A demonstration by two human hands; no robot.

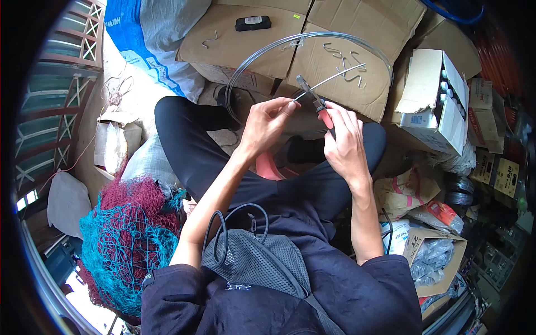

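Observation:
My left hand is closed in a pinch on one end of a straight metal wire, between thumb and fingertips. My right hand is wrapped round the red and black handles of a pair of pliers. The jaws of the pliers meet the wire just beyond my left fingertips. From there the wire runs out to the upper right, over a large cardboard box. Several bent S-shaped wire hooks lie on that box, and a single hook is at its left. A loose coil of wire arches across the box.
A dark labelled block rests on the cardboard. To the right stands an open white carton of bottles; below it is a carton with plastic bags. Maroon and teal netting is heaped at left. Something red shows between my legs.

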